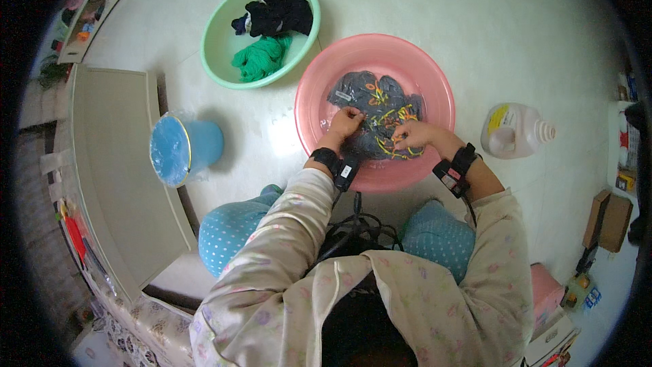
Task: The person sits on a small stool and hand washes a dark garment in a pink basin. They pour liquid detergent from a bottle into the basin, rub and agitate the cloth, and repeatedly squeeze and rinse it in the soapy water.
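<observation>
A wet dark-grey garment (362,89) with yellow and orange designs lies bunched in a pink plastic basin (374,43), with some water around it. My left hand (347,122) is at the garment's left side, its curled fingertips pinching the cloth. Over the printed part on the right, my right hand (413,135) has its thumb and fingers closed on the fabric. The cloth under both hands is partly hidden. Each wrist bears a black strap with a small device, and both forearms reach over the basin's near rim.
Beyond, to the left, a light-green basin (214,69) holds black clothes (285,10) and a green cloth (262,58). A blue lined bin (204,145) stands left, beside a low cabinet (122,163). An unlabelled-side-up plastic jug (514,132) lies on the floor at right.
</observation>
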Motion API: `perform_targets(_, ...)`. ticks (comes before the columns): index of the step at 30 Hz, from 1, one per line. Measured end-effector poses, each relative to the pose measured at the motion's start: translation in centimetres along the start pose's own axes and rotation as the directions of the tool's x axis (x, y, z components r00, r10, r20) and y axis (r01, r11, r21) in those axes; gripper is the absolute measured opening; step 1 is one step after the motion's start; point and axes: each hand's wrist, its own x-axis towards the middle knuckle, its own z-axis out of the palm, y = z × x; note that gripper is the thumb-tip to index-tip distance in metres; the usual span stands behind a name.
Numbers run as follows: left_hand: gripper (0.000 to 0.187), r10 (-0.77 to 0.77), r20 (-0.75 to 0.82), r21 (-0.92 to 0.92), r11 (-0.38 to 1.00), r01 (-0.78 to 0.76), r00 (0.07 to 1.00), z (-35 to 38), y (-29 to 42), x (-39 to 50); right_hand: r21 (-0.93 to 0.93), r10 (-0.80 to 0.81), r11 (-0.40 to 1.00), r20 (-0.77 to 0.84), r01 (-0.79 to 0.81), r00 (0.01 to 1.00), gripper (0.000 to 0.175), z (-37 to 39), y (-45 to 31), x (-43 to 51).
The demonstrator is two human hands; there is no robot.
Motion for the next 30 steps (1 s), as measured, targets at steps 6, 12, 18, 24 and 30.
perform_targets(6,0.015,0.188,-0.467,0.032,0.98,-0.196,0.864,-0.9,1.8,-2.6,0.316,0.0,0.897,-0.699,0.31,0.715,0.036,-1.3,-0.9,2.6)
perform_targets(12,0.038,0.288,-0.298,-0.437,0.807,-0.399,0.91,-1.3,2.4,-3.8,0.036,-0.052,0.994,-0.679,0.103,0.732,0.081,-0.7,-1.5,5.2)
perform_targets(18,0.026,-0.13,-0.111,-0.598,0.801,0.038,0.985,0.2,-0.1,-0.4,0.27,0.216,0.954,-0.322,-0.129,0.922,0.061,1.1,-1.1,3.6)
perform_targets(24,0.019,0.112,0.236,-0.621,0.781,0.062,0.965,1.3,3.2,-3.3,-0.176,0.115,0.976,-0.078,-0.127,0.99,0.021,-2.4,-4.6,4.0)
perform_targets(30,0.027,0.018,0.148,-0.641,0.763,0.082,0.989,-0.4,9.3,-6.3,0.099,-0.105,0.99,0.046,0.1,0.993,0.016,-4.4,-10.1,2.5)
